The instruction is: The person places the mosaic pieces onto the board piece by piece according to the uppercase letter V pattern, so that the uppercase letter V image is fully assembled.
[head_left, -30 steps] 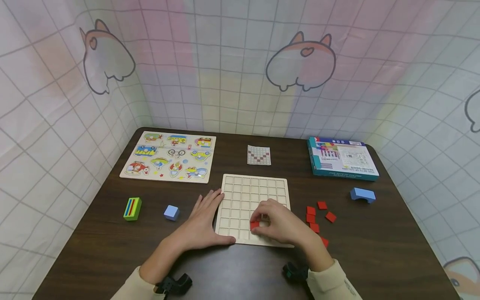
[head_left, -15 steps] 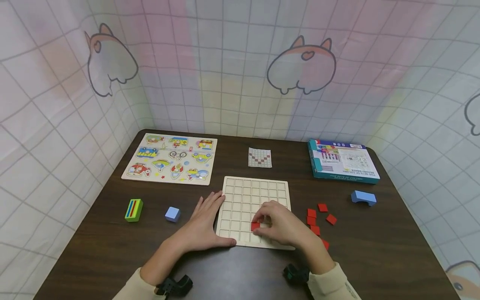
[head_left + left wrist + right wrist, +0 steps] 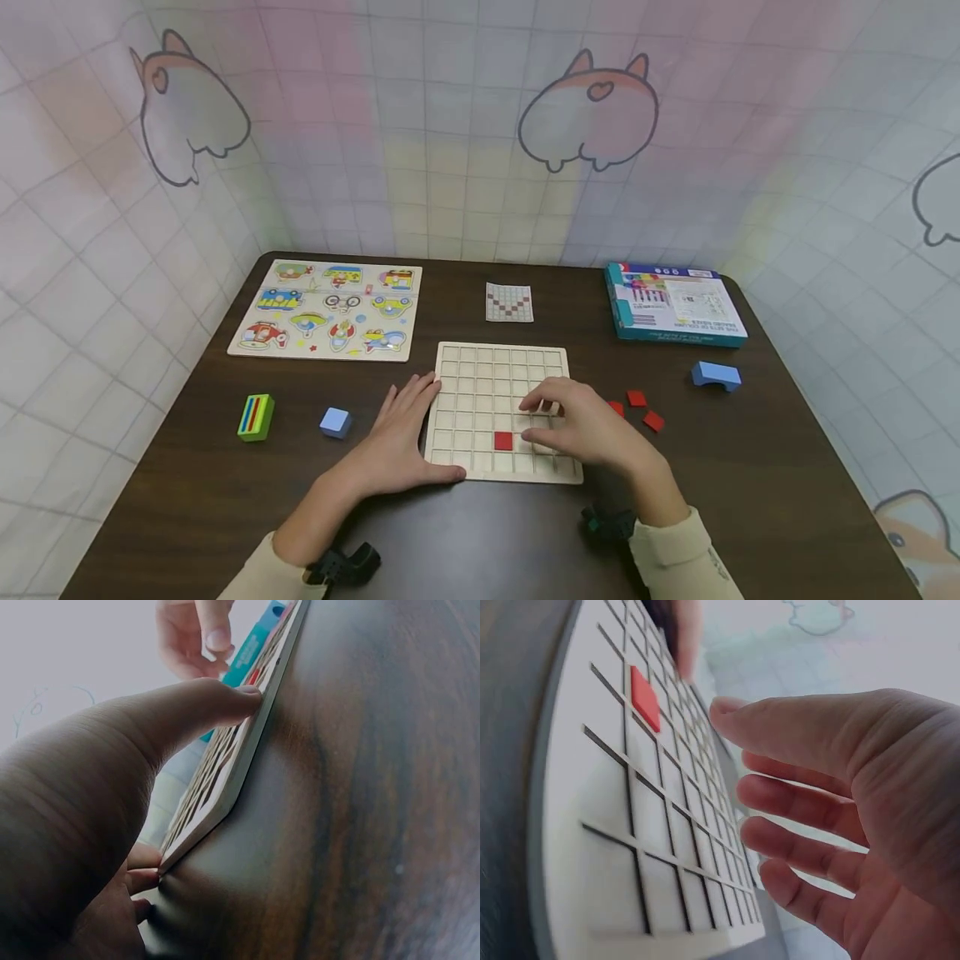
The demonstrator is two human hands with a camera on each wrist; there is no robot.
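Note:
A pale wooden grid board (image 3: 472, 379) lies on the dark table, with one red square tile (image 3: 503, 441) flat in a cell near its front edge. My left hand (image 3: 401, 446) rests against the board's left side, fingers stretched along the edge and thumb (image 3: 225, 703) on the front-left corner. Over the right part of the board hovers my right hand (image 3: 588, 425), holding nothing. Its thumb and fingers are apart in the right wrist view, to one side of the red tile (image 3: 645, 699). Loose red tiles (image 3: 636, 398) lie right of the board, partly hidden by that hand.
Behind the board lies a small patterned grid card (image 3: 509, 302). A vehicle puzzle board (image 3: 326, 310) is at back left, a teal-edged box (image 3: 675, 306) at back right. A green striped block (image 3: 256, 417) and blue block (image 3: 335, 422) lie left; a blue arch block (image 3: 716, 376) lies right.
My right hand has let go of the red tile and moved to the right, with thumb and fingers spread. The left hand stays against the board. The head view has shifted slightly.

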